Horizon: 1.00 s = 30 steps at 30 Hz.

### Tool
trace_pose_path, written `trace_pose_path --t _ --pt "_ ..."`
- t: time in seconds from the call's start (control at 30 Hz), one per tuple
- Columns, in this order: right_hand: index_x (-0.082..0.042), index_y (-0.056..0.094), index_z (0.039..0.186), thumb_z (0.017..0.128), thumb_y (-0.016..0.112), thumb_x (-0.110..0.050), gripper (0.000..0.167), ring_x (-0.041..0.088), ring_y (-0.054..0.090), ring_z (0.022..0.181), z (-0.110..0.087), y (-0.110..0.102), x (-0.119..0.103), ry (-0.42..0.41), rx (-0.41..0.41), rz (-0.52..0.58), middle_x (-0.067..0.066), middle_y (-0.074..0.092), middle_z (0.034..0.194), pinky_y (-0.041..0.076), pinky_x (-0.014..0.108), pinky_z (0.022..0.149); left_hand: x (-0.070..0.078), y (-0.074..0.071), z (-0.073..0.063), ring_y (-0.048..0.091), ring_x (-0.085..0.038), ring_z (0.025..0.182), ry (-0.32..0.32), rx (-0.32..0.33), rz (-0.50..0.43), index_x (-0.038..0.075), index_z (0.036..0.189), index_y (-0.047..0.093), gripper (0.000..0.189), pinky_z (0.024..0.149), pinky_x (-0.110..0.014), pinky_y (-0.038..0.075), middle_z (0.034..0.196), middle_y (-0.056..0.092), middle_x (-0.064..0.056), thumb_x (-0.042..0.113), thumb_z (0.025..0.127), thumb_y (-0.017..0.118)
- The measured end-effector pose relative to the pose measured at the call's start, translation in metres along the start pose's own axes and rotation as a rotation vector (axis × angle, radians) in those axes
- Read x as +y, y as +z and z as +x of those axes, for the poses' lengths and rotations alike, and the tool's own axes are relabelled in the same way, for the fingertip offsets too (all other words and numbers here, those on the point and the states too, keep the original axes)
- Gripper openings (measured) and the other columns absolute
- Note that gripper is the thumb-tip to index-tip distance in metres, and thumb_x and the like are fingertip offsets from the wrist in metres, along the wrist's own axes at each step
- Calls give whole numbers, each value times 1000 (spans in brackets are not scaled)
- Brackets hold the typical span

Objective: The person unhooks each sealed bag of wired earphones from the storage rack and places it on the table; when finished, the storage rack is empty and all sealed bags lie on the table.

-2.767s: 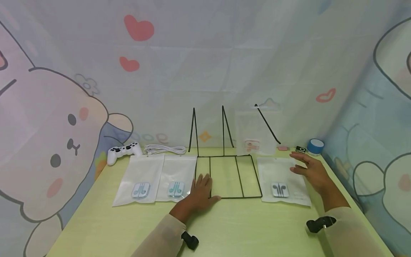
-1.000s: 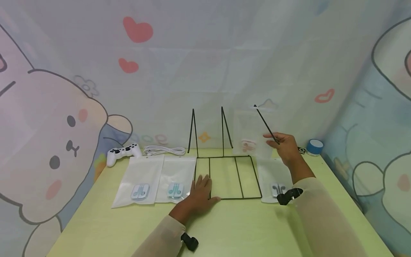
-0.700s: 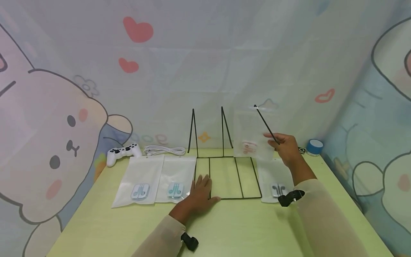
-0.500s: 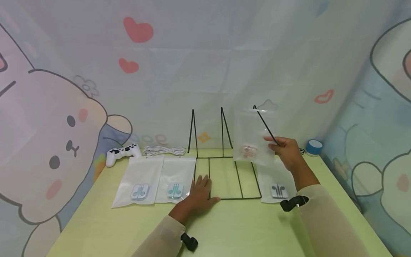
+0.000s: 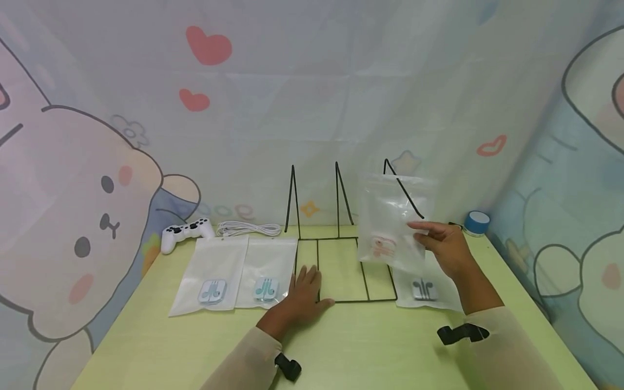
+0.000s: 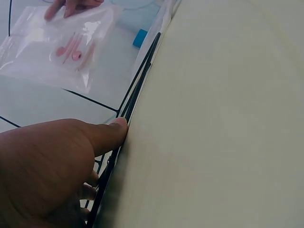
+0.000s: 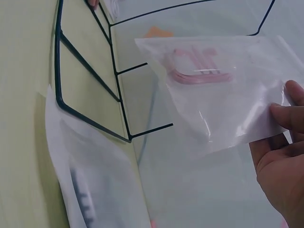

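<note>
My right hand [image 5: 446, 246] pinches the right edge of a clear zip bag [image 5: 387, 208] with pink earphones [image 5: 383, 246] inside. The bag hangs upright at the right prong [image 5: 409, 197] of a black wire display rack [image 5: 368, 301]; the prong passes in front of it, its tip near the bag's right side. In the right wrist view, thumb and fingers grip the bag [image 7: 223, 111] at one edge. My left hand [image 5: 303, 298] rests with extended fingers on the left part of the rack's base. In the left wrist view its thumb touches the front wire [image 6: 137, 85].
Right of the rack lies a bag [image 5: 446, 290] with dark earphones, partly covered. On the left lie two bags, one [image 5: 214, 260] with pale blue earphones, one [image 5: 273, 257] with teal ones. Behind them sit a white game controller [image 5: 187, 233] and coiled cable [image 5: 249, 228]. A blue-lidded jar [image 5: 476, 223] stands far right.
My right hand reached left from the right side and took hold of the bag with pink earphones. The bag then came forward and down along the prong. The left hand stayed still.
</note>
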State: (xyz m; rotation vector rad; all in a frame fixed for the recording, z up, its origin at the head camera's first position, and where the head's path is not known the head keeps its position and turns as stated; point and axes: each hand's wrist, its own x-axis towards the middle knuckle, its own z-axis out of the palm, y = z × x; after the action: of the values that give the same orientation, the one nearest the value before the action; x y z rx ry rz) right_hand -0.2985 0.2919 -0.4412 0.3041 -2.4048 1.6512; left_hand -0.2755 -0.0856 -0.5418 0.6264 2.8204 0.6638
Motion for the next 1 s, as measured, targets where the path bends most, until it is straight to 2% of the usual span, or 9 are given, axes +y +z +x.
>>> trace_pose_path --t 0.1,0.17,0.37,0.57,0.67,0.83,1.0 --pt "-1 75 137 104 74 -6 33 1 66 103 -10 -2 -2 -18 5 16 -27 70 110 60 17 86 1 -1 0 8 -48 171 -4 -2 4 -3 171 26 89 136 -69 9 182 18 -23 53 110 58" --pt "-1 75 136 104 73 -4 32 0 65 104 -16 -4 -3 -26 6 3 -30 70 113 60 16 86 1 0 1 9 -48 171 -6 -1 10 -4 171 27 89 136 -69 9 182 19 -23 53 110 58" --pt "2 78 130 101 73 4 29 0 65 98 -35 -7 -4 -79 17 8 -29 74 109 60 16 81 1 0 1 10 -48 171 -5 1 11 -4 170 28 88 136 -70 10 182 20 -24 52 110 59" --pt "0 81 125 100 73 6 27 -4 67 101 -49 -11 -3 -121 13 40 -30 76 114 59 14 81 2 -1 0 10 -48 171 -2 1 10 -5 170 28 89 135 -70 10 182 20 -24 51 110 60" --pt "0 82 123 99 72 10 28 -4 66 97 -57 -14 0 -157 5 91 -26 79 111 58 13 80 2 -1 1 9 -49 171 -1 -1 2 -5 170 28 88 136 -70 9 182 19 -24 51 110 60" --pt "1 82 122 97 66 18 34 -4 71 103 -70 -17 2 -211 -42 227 -20 81 117 59 13 83 2 0 2 9 -48 171 0 -4 4 -4 171 27 88 136 -70 9 182 19 -24 51 110 59" --pt "1 83 119 95 66 22 36 -3 73 102 -78 -19 -1 -235 -36 261 -18 82 117 60 14 82 1 0 2 8 -48 171 -4 -2 -1 -4 170 27 88 135 -71 9 182 19 -24 51 110 60"
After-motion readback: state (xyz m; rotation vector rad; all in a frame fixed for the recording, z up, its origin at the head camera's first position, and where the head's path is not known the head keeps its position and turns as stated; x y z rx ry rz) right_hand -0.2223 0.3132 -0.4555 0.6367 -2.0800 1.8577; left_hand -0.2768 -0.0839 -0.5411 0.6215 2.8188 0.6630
